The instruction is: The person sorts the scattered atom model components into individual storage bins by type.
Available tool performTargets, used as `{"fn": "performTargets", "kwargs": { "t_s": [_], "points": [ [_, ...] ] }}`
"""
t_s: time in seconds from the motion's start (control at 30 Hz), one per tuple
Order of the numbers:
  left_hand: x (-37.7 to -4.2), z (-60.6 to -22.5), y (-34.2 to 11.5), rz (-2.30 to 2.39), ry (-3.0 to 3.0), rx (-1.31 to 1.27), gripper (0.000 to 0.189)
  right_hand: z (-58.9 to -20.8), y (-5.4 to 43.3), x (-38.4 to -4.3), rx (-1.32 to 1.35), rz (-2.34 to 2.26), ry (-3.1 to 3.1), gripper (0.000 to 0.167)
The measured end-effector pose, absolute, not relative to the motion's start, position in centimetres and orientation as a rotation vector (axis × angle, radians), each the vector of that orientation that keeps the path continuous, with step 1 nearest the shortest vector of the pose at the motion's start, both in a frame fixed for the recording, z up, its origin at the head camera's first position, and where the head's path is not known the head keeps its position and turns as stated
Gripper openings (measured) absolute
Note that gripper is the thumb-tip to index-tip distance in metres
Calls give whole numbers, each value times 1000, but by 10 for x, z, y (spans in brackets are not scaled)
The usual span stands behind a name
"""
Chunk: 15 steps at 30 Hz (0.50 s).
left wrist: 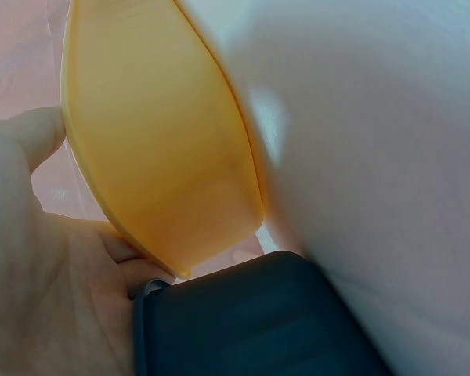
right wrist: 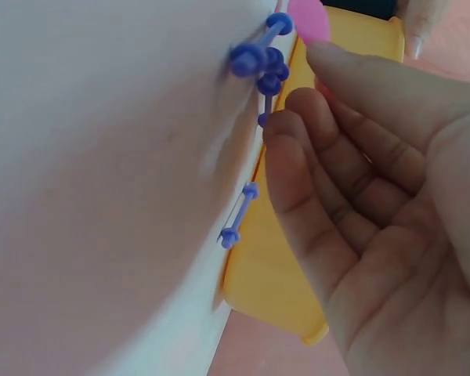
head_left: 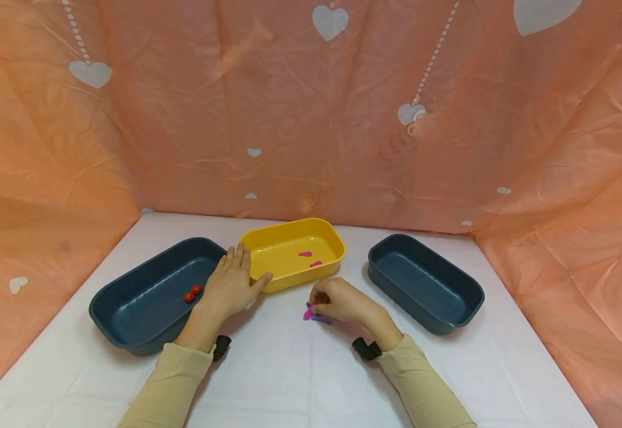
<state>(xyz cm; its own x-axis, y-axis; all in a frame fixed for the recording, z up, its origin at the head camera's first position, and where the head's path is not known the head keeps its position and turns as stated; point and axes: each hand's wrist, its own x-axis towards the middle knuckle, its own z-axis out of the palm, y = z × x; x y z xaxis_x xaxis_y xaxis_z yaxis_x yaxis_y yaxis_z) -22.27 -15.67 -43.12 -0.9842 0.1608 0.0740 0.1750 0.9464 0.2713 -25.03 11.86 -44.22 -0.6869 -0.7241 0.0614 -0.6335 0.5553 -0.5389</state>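
Note:
My left hand point(head_left: 231, 282) lies over the near left corner of a yellow tray point(head_left: 289, 278), its fingers fairly straight and its thumb touching the near rim. In front of that tray, my right hand point(head_left: 340, 300) pinches a small pink teardrop-shaped piece point(right wrist: 309, 19) at the thumb tip; the fingertip behind it is partly hidden. Several small violet-blue rods with knobbed ends point(right wrist: 248, 60) are by the right fingertips, on or close to the white tabletop. Inside the yellow tray are two similar pink pieces point(head_left: 305, 254).
A dark blue tray point(head_left: 129, 297) at the left holds two red balls point(head_left: 189, 297). Another dark blue tray point(head_left: 429, 297) stands at the right. An orange curtain point(head_left: 300, 119) with pale hearts hangs behind and beside the white table point(head_left: 284, 380).

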Motion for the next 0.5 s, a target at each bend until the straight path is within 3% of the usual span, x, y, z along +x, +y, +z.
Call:
{"fn": "performTargets", "kwargs": {
  "t_s": [0.5],
  "points": [
    [-223, -431, -158, -439, -3043, -279, 93, -435, 115, -249, -1136, -1044, 2767, 6]
  ]
}}
